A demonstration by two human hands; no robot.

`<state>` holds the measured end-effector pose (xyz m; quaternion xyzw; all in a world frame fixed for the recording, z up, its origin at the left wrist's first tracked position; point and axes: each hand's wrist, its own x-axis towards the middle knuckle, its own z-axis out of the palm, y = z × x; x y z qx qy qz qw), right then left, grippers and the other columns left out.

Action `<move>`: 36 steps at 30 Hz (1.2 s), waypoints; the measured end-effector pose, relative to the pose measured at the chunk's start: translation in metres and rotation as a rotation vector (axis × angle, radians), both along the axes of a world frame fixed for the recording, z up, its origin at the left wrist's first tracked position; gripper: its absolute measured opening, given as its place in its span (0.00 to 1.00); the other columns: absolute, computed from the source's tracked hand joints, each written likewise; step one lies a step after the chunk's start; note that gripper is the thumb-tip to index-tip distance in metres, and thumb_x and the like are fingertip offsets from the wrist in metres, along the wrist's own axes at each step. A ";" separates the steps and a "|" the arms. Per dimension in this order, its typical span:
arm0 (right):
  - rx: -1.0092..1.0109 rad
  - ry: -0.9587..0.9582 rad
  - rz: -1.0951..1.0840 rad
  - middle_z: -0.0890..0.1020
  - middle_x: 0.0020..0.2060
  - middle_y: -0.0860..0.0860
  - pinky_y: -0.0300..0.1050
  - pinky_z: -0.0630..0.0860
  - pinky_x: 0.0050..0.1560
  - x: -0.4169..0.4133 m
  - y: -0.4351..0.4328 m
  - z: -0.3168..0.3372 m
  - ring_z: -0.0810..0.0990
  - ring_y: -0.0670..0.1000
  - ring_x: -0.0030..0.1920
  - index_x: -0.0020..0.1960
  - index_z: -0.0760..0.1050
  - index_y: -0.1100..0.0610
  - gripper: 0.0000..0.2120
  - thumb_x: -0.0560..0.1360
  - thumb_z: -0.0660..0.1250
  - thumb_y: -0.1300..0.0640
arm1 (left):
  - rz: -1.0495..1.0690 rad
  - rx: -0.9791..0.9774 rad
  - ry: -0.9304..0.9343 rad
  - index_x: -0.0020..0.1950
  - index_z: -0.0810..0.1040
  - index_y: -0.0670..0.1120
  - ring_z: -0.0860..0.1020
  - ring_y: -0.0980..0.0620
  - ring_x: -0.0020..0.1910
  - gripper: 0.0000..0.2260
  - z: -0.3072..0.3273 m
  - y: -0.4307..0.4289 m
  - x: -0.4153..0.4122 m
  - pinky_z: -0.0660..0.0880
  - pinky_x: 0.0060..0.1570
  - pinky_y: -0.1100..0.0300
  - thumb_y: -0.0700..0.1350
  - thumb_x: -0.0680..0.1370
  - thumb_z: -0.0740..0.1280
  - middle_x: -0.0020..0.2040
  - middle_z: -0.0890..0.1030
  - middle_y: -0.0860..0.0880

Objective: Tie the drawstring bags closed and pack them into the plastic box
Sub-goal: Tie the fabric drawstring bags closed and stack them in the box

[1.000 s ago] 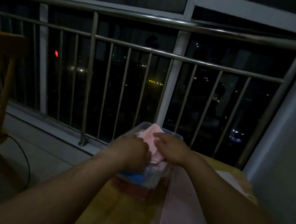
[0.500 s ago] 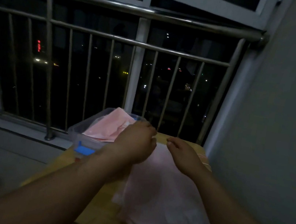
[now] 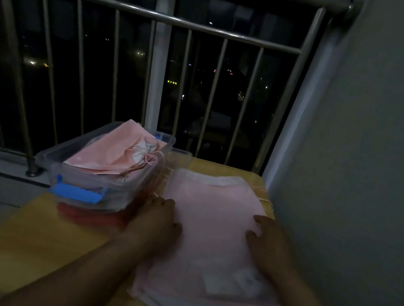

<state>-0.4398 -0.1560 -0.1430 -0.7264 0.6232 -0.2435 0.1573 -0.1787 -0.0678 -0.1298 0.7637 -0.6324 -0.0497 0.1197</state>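
Yellow table (image 3: 38,241): your stack of flat pink drawstring bags (image 3: 211,222) lies untied just right of the clear plastic box (image 3: 70,151). The box already holds tied bags (image 3: 117,150) heaped above its rim. Partly done, plenty left. Your left hand (image 3: 157,219) and right hand (image 3: 268,244) rest flat on the stack, gripping nothing.

Wall (image 3: 375,178) hems the right; plastic box (image 3: 49,156) crowds the left.

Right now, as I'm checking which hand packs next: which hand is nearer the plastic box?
Left. The left hand rests on the bag stack's edge close beside the plastic box; the right hand rests on the stack's opposite side, nearer the wall.
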 end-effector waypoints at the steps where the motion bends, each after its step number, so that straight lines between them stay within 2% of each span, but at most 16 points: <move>1: 0.014 0.025 -0.003 0.75 0.71 0.56 0.48 0.68 0.72 -0.001 -0.001 -0.001 0.73 0.59 0.71 0.74 0.73 0.55 0.25 0.78 0.69 0.53 | 0.007 -0.021 0.014 0.65 0.73 0.46 0.71 0.40 0.66 0.19 -0.004 -0.003 0.001 0.69 0.65 0.51 0.55 0.79 0.63 0.64 0.77 0.42; 5: 0.023 0.050 -0.032 0.78 0.69 0.55 0.55 0.72 0.69 0.001 -0.003 0.001 0.76 0.60 0.67 0.72 0.74 0.51 0.25 0.76 0.67 0.47 | 0.034 -0.075 0.092 0.75 0.67 0.45 0.67 0.41 0.73 0.27 -0.006 -0.008 0.003 0.64 0.73 0.51 0.56 0.80 0.65 0.73 0.71 0.42; 8: 0.050 0.042 -0.066 0.78 0.70 0.55 0.55 0.72 0.69 0.005 -0.001 0.012 0.77 0.60 0.67 0.74 0.72 0.50 0.26 0.77 0.67 0.47 | 0.039 -0.091 0.163 0.79 0.64 0.44 0.67 0.41 0.75 0.29 -0.003 -0.010 0.006 0.62 0.73 0.54 0.54 0.81 0.66 0.76 0.69 0.41; 13: 0.102 0.026 -0.109 0.76 0.71 0.57 0.52 0.73 0.68 0.002 -0.003 0.017 0.76 0.61 0.68 0.75 0.70 0.54 0.29 0.76 0.68 0.49 | 0.051 -0.138 0.204 0.79 0.63 0.43 0.68 0.42 0.74 0.29 -0.006 -0.009 0.009 0.62 0.73 0.55 0.48 0.81 0.67 0.76 0.69 0.41; 19: 0.154 -0.088 -0.118 0.76 0.70 0.59 0.48 0.72 0.64 0.001 -0.002 0.033 0.76 0.61 0.67 0.72 0.72 0.61 0.23 0.79 0.69 0.54 | 0.083 -0.210 0.338 0.75 0.69 0.42 0.73 0.41 0.70 0.24 -0.006 -0.002 0.013 0.67 0.70 0.53 0.38 0.78 0.65 0.71 0.75 0.41; 21: 0.166 -0.125 -0.107 0.77 0.68 0.60 0.46 0.72 0.59 0.001 0.000 0.038 0.77 0.61 0.65 0.71 0.73 0.63 0.23 0.79 0.69 0.54 | 0.090 -0.231 0.368 0.73 0.71 0.43 0.75 0.40 0.67 0.23 -0.005 0.000 0.013 0.69 0.67 0.53 0.38 0.78 0.64 0.67 0.77 0.41; 23: 0.199 -0.137 -0.082 0.80 0.64 0.60 0.44 0.70 0.51 0.000 0.000 0.042 0.79 0.61 0.61 0.67 0.77 0.63 0.21 0.80 0.69 0.52 | 0.109 -0.202 0.394 0.69 0.72 0.41 0.78 0.40 0.62 0.19 -0.002 0.001 0.012 0.71 0.60 0.56 0.38 0.78 0.66 0.62 0.79 0.40; 25: 0.207 -0.217 -0.044 0.84 0.56 0.60 0.46 0.72 0.44 -0.002 0.004 0.050 0.82 0.60 0.53 0.57 0.81 0.64 0.15 0.80 0.69 0.52 | 0.129 -0.194 0.414 0.63 0.75 0.40 0.78 0.39 0.59 0.13 0.002 0.001 0.011 0.71 0.54 0.57 0.39 0.79 0.67 0.58 0.80 0.39; 26: 0.211 -0.310 -0.027 0.85 0.51 0.61 0.48 0.76 0.44 -0.001 0.007 0.055 0.83 0.61 0.49 0.53 0.82 0.64 0.13 0.80 0.69 0.53 | 0.140 -0.200 0.425 0.61 0.77 0.40 0.79 0.39 0.58 0.11 0.004 0.000 0.011 0.70 0.52 0.58 0.40 0.79 0.68 0.57 0.81 0.40; 28: 0.302 -0.599 -0.007 0.86 0.46 0.63 0.55 0.81 0.49 -0.005 0.015 0.065 0.85 0.63 0.46 0.53 0.82 0.65 0.09 0.80 0.68 0.59 | 0.163 -0.260 0.491 0.59 0.79 0.41 0.79 0.40 0.56 0.08 0.009 0.001 0.010 0.68 0.50 0.61 0.40 0.80 0.67 0.55 0.81 0.41; 30: 0.489 -0.808 0.032 0.86 0.47 0.65 0.57 0.82 0.51 -0.021 0.021 0.073 0.84 0.64 0.46 0.56 0.81 0.66 0.10 0.78 0.68 0.62 | 0.177 -0.318 0.593 0.56 0.79 0.41 0.79 0.42 0.51 0.06 0.017 0.004 0.007 0.69 0.46 0.60 0.38 0.81 0.65 0.52 0.81 0.41; 32: 0.648 -0.761 0.104 0.84 0.50 0.68 0.56 0.80 0.50 -0.042 0.025 0.076 0.82 0.65 0.46 0.57 0.81 0.67 0.19 0.72 0.74 0.56 | 0.214 -0.300 0.676 0.52 0.78 0.41 0.77 0.45 0.44 0.04 0.027 0.010 0.004 0.70 0.41 0.57 0.39 0.81 0.64 0.47 0.80 0.40; 33: 0.679 -0.720 0.127 0.83 0.48 0.66 0.52 0.81 0.44 -0.051 0.026 0.074 0.81 0.63 0.43 0.56 0.82 0.67 0.21 0.71 0.76 0.52 | 0.226 -0.270 0.693 0.49 0.78 0.40 0.77 0.45 0.41 0.05 0.030 0.014 0.003 0.70 0.39 0.56 0.40 0.80 0.64 0.45 0.81 0.39; 35: 0.688 -0.726 0.097 0.83 0.40 0.59 0.44 0.79 0.31 -0.058 0.030 0.069 0.81 0.54 0.33 0.52 0.83 0.63 0.18 0.75 0.73 0.48 | 0.230 -0.178 0.725 0.48 0.80 0.38 0.77 0.45 0.38 0.09 0.029 0.018 0.004 0.71 0.36 0.56 0.43 0.80 0.66 0.46 0.82 0.36; 36: 0.643 -0.731 0.039 0.83 0.38 0.57 0.42 0.77 0.28 -0.058 0.029 0.064 0.80 0.52 0.31 0.52 0.83 0.61 0.17 0.78 0.70 0.47 | 0.227 -0.128 0.740 0.53 0.81 0.37 0.77 0.44 0.40 0.12 0.028 0.020 0.004 0.71 0.36 0.55 0.46 0.80 0.66 0.49 0.83 0.35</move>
